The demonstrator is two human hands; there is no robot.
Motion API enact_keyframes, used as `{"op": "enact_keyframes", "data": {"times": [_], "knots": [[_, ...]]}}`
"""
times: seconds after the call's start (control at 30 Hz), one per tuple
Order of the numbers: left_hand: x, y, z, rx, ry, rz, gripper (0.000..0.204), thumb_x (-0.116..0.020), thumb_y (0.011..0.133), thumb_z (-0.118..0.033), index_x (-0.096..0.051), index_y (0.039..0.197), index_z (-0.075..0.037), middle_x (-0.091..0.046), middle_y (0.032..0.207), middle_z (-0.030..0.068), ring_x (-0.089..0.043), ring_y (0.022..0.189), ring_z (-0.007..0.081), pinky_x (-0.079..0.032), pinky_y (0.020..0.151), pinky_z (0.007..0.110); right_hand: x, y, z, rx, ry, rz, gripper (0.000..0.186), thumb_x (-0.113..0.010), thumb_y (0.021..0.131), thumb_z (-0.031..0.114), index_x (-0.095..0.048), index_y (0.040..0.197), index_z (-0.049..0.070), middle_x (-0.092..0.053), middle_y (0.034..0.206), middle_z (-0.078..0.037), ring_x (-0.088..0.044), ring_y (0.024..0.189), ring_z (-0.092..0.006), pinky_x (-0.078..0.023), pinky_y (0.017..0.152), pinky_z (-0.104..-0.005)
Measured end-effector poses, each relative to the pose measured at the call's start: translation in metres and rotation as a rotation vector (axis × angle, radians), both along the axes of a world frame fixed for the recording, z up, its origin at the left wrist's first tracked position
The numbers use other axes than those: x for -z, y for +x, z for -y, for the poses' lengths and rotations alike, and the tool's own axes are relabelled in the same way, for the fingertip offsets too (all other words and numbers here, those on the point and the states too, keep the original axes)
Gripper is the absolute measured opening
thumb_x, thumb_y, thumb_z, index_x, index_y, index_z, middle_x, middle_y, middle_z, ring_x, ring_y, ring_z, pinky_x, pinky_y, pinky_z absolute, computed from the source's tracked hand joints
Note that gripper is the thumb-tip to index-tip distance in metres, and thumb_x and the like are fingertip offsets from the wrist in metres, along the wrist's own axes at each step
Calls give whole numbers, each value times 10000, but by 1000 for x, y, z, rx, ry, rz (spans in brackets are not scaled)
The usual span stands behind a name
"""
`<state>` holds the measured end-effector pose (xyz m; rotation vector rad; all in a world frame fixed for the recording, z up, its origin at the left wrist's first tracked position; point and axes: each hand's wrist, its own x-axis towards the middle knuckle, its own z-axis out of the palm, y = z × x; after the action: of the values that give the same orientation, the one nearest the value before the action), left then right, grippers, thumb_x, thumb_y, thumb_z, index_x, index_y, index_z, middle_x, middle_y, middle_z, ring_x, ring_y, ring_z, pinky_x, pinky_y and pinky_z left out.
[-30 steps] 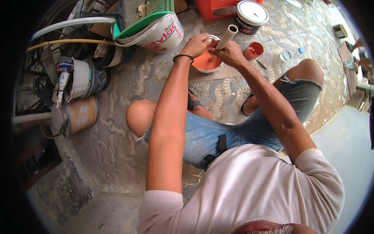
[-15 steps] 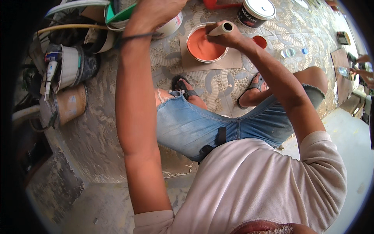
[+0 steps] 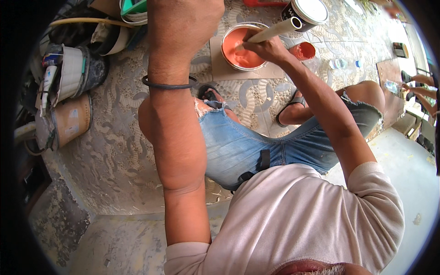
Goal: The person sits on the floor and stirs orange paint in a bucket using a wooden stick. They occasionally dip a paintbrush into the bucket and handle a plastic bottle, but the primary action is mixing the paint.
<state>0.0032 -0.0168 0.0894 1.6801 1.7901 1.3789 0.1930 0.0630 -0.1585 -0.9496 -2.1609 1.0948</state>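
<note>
I see the right hand [image 3: 271,48], fingers wrapped round a pale tube [image 3: 277,30] slanting into a bucket [image 3: 248,69] of orange paint [image 3: 245,58] at the person's twelve o'clock. The left hand [image 3: 188,25] is up at eleven; its fingers I cannot tell.

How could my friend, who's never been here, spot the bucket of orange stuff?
On the patterned floor beyond the sandaled feet lies flat brown cardboard. The round, pale-rimmed bucket sits on it, under the right hand and its pale hollow tube. It's wider than the red cup beside it and, unlike the dark tub with the white lid, stands open.
</note>
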Motion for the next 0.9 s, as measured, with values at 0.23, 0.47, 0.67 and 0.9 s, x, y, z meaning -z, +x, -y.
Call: {"op": "enact_keyframes", "data": {"times": [0.23,0.47,0.67,0.9], "knots": [[6,-5,-1,11,-65,66,266,-742,918,-124,-700,1087,77,-739,873,147,-720,799,195,-557,722,320,-14,14,-48,146,100,320,98,-774,805,139,-713,824,65,-708,733,-88,-705,706,-199,-542,642,-338],[28,-11,-6,86,-32,107,324,-736,965,-144,-694,1218,53,-762,1025,135,-723,927,172,-582,800,310,16,5,7,85,-151,50,271,-810,718,249,-735,904,67,-726,836,-163,-724,791,-315,-568,738,-430],[17,6,-5,105,-106,116,336,-708,1003,-123,-662,1275,69,-725,1103,131,-688,983,151,-570,862,289,-20,-7,-12,183,59,267,240,-748,733,222,-731,951,121,-729,864,-181,-712,853,-402,-554,750,-525],[23,5,-5,95,-162,27,348,-691,1016,-127,-646,1297,72,-710,1127,147,-681,999,162,-569,880,307,-27,21,-1,266,-152,347,293,-792,706,251,-747,951,97,-732,832,-163,-723,824,-384,-572,746,-497]]}}
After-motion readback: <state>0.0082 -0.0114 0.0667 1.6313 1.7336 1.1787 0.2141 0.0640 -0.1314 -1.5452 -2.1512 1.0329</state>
